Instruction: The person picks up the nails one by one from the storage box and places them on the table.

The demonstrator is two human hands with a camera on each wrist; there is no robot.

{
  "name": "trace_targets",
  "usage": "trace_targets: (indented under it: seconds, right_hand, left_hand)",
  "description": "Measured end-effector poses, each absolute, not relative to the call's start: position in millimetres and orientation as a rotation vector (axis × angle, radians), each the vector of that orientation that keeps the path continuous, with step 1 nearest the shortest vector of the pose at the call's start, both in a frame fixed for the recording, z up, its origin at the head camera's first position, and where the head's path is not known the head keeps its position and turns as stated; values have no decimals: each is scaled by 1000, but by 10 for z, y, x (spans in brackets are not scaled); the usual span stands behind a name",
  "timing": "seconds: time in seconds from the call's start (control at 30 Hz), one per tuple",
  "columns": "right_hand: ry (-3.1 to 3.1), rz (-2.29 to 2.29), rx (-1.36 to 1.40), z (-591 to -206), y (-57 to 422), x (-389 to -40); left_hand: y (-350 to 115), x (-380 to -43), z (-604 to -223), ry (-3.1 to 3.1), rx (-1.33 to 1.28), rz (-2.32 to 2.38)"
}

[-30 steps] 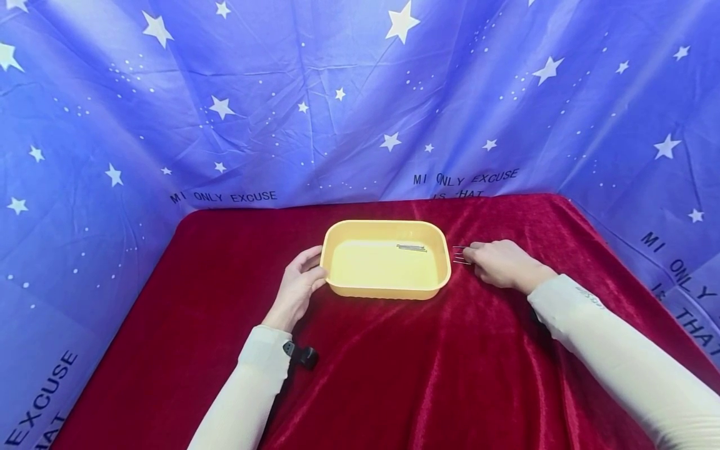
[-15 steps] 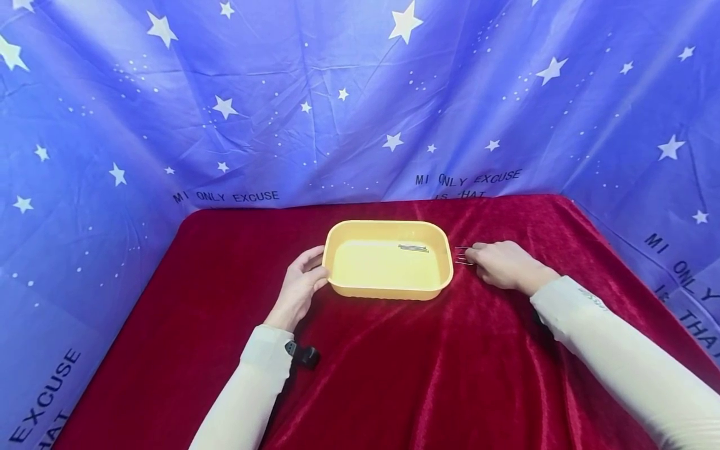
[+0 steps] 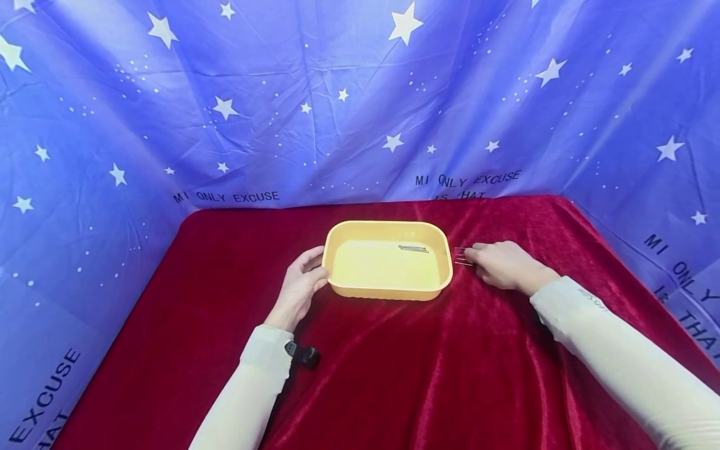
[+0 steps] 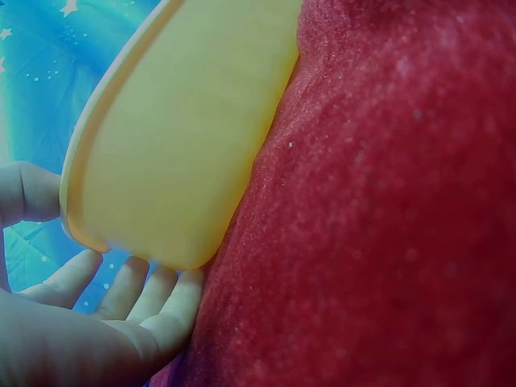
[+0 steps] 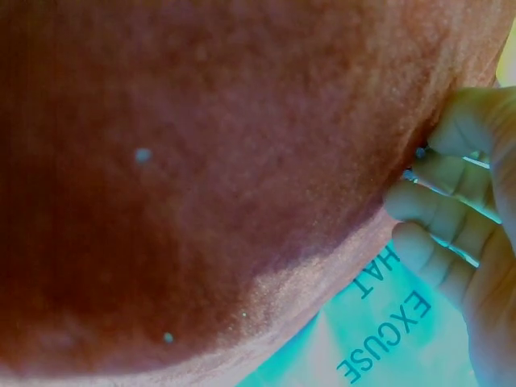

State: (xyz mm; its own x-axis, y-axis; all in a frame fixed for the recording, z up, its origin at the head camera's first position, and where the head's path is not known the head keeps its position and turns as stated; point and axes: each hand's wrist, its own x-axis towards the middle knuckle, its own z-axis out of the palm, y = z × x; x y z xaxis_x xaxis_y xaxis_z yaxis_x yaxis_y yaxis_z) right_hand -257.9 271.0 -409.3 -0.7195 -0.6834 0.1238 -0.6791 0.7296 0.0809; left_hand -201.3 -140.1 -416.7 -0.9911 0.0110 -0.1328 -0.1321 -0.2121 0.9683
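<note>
In the head view a yellow plastic tray (image 3: 365,292) sits mid-table, with several thin metal nails (image 3: 413,249) lying together inside, toward its back right. My left hand (image 3: 296,284) rests against the tray's left end. In the left wrist view its fingertips (image 4: 133,278) touch the outer end wall, and the thumb lies at the rim. My right hand (image 3: 503,265), just right of the tray, holds several nails (image 3: 464,263) between its fingers, their shafts pointing left at the tray. In the right wrist view small nail heads (image 5: 420,151) show by the fingers.
Red velvet cloth (image 3: 360,375) covers the table, with soft folds at the front. Blue curtains (image 3: 281,125) with white stars stand behind and at both sides. A black wrist device (image 3: 305,357) projects from the left cuff.
The head view has shifted very slightly over the last second. Both hands, the tray and the nails keep their places.
</note>
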Motion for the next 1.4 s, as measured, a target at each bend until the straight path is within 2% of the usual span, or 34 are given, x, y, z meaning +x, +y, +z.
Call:
trace_targets:
  seconds: [0.7,1.07,1.4]
  right_hand:
    - [-2835,99,959,-3947,2618,-2552]
    - [-2884,430,812,-4002,2587,-2496]
    - [-2814,999,710,-4086,2479,-2387]
  left_hand:
    - [-1406,-2025,-4194,1921,-141,2370]
    - [-1399,-2013,-4171,1911,-149,2373]
    - [-1401,-2008,-4156,1916,-149,2366]
